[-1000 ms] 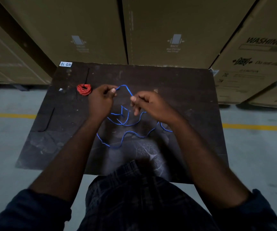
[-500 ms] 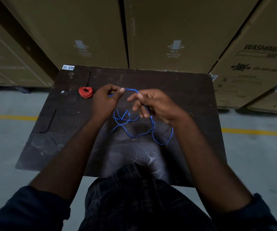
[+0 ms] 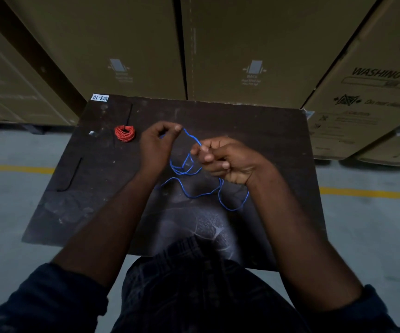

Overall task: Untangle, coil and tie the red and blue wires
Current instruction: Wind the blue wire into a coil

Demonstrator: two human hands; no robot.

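Your left hand (image 3: 156, 145) and right hand (image 3: 227, 159) each pinch the blue wire (image 3: 189, 188), fingers clamped on it, loose loops hanging above the dark worktop (image 3: 254, 121). The coiled red wire (image 3: 125, 133) lies beside your left hand.

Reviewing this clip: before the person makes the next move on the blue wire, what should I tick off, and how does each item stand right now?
1. Left hand pinches the blue wire: ok.
2. Right hand grips the same wire: ok.
3. Blue wire untangled: cannot tell; loose loops cross below the hands.
4. Blue wire coiled: not ok; it sprawls over the table.
5. Red wire coiled and lying clear of both hands: ok.
6. Red wire tied: cannot tell.
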